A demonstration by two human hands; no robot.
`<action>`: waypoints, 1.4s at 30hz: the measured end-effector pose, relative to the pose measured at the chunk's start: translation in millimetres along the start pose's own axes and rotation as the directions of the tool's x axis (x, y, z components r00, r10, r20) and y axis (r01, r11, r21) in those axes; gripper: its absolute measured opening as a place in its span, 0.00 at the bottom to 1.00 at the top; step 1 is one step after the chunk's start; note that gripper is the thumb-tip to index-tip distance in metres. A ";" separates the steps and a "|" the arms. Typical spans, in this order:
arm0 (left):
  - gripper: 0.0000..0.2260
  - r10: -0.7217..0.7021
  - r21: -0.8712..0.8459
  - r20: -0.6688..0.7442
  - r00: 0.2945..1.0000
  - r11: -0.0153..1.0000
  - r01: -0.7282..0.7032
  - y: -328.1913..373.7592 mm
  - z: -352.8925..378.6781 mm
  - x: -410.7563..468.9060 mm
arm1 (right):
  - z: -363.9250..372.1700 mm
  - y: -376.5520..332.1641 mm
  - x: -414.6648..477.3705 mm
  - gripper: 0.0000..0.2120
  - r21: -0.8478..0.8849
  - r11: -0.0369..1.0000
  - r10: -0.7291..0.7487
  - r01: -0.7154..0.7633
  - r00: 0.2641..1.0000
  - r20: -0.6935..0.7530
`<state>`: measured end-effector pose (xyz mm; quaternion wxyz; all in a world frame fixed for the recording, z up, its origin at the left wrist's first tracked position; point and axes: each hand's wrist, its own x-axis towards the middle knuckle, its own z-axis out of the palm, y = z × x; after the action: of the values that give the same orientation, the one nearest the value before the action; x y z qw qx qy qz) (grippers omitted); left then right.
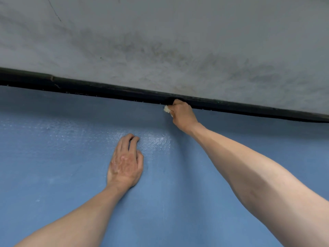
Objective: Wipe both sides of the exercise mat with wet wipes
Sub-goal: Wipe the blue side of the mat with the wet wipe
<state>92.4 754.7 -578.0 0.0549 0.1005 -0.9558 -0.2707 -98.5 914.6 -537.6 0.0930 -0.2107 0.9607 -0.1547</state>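
**Grey floor, blue mat, two hands: what we log**

1. Floor [160, 32]. Grey, concrete-like, mottled with darker smudges. It fills the upper part of the head view. We note a thin dark line near the top left.

2. Exercise mat [62, 175]. Blue, finely textured, lying flat on the floor and filling the lower part of the view. Its far border shows as a black edge [89, 87], running from the left side down toward the right, with small pale specks along it.

3. Wet patch [156, 139]. A shiny area on the mat surface, just beyond the left hand and continuing as a fainter sheen to the left.

4. Right hand [183, 115]. Reached out to the far border of the mat, bare forearm stretched across the blue surface. Its fingers are curled together and clamped on the wipe. The knuckles sit against the black edge.

5. Wet wipe [167, 109]. Whitish, bunched small, poking out on the left side of the right hand, down on the mat right at the black edge.

6. Left hand [125, 164]. Palm down on the mat, nearer to us than the right hand and well apart from it. Its fingers [124, 141] lie slightly spread, bent at the tips and touching the surface. We see nothing held in them.
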 end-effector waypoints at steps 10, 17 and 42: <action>0.14 0.035 -0.020 -0.005 0.999 0.999 -0.035 0.0 -0.4 1.1 | -25.4 -31.9 -1.8 0.07 -0.209 0.967 0.184 -0.148 0.969 0.165; 0.14 0.036 0.014 -0.042 0.998 0.999 -0.035 0.1 3.4 0.1 | -15.2 -23.0 -1.0 0.10 -0.210 0.973 0.115 -0.093 0.989 0.095; 0.15 0.007 0.072 -0.030 1.000 0.997 -0.005 5.3 4.3 -0.7 | 19.7 -9.5 -42.8 0.09 0.133 0.991 -0.011 0.026 0.994 -0.112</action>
<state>91.6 761.4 -578.9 0.0664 0.1037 -0.9643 -0.2346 -51.8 919.8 -548.0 0.0521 -0.2039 0.9499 -0.2312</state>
